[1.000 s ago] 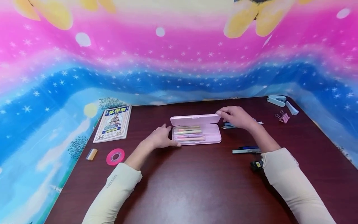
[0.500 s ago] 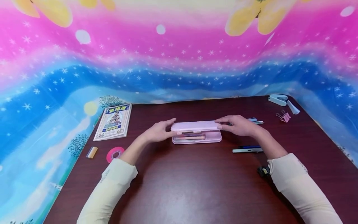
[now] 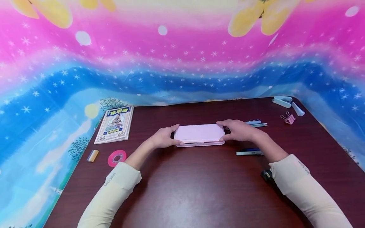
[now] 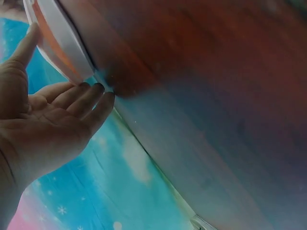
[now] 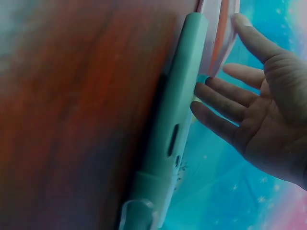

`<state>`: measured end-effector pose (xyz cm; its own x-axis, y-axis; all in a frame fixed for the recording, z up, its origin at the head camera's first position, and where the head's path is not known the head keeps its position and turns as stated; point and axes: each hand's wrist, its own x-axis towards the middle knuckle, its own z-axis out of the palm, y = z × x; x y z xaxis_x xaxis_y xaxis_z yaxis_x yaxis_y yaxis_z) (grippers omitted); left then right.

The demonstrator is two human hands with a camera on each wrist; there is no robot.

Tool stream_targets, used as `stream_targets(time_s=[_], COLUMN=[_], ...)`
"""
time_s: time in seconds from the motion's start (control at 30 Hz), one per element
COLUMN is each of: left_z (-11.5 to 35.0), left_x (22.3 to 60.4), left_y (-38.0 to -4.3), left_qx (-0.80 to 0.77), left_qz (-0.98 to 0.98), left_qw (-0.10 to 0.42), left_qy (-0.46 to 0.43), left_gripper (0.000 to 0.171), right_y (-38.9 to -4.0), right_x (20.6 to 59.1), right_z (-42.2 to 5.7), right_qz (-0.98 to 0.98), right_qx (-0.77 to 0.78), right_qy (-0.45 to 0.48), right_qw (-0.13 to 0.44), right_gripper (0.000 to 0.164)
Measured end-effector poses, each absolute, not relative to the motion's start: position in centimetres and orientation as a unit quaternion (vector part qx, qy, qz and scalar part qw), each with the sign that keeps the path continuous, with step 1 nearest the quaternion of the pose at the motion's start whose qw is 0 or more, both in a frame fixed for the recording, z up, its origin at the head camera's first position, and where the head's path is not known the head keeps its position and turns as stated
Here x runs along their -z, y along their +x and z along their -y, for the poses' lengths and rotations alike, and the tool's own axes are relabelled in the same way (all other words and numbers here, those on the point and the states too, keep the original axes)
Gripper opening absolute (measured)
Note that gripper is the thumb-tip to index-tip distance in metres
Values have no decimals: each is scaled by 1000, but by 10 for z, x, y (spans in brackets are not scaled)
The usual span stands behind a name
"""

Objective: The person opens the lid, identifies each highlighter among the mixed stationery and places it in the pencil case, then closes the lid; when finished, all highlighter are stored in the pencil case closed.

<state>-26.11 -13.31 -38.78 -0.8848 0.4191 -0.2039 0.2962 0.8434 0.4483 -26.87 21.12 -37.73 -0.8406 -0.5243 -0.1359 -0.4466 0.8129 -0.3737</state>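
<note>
A pink pencil case [image 3: 199, 133] lies on the dark wooden table, its lid down over the base with a thin gap along the front. My left hand [image 3: 163, 137] holds its left end, thumb at the front corner and index finger at the back one. At the right end, my right hand [image 3: 239, 130] grips in the same way. In the left wrist view, the thumb meets the edge of the case [image 4: 62, 43] and the other fingers extend past its end. A light green pen [image 5: 175, 120] lies below the right hand. The contents of the case are hidden.
At left are a stack of books [image 3: 114, 125], a small striped block [image 3: 92, 156] and a pink tape roll [image 3: 111, 161]. Pens and pencils [image 3: 260, 124] lie behind the right hand. A stapler [image 3: 282, 101] and pink binder clip [image 3: 288, 118] sit back right; a small black object [image 3: 266, 175] lies by the right sleeve.
The raised lid has swung down toward the front over the base and covers the pens inside. My right hand has come down with it; my left hand has moved onto the lid's left end.
</note>
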Motion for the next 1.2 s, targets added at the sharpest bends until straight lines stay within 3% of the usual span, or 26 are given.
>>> stream_targets(time_s=[0.83,1.1,1.2], left_z=[118,122,125], left_x=[386,387,386], left_y=[-255,-252,-252], left_qx=[-190,-179,-177], left_qz=[-963,-957,-960], left_qw=[136,148,124], left_qy=[137,174,180], left_gripper=[97,97,97], right_y=[-265,-263,-265], right_x=[368,376,375], right_z=[-195,-207,-214], right_qz=[-963,-957,-953], right_qx=[108,125,138], right_qy=[-210,-230,-245], right_qw=[128,128,112], right_gripper=[82,81,76])
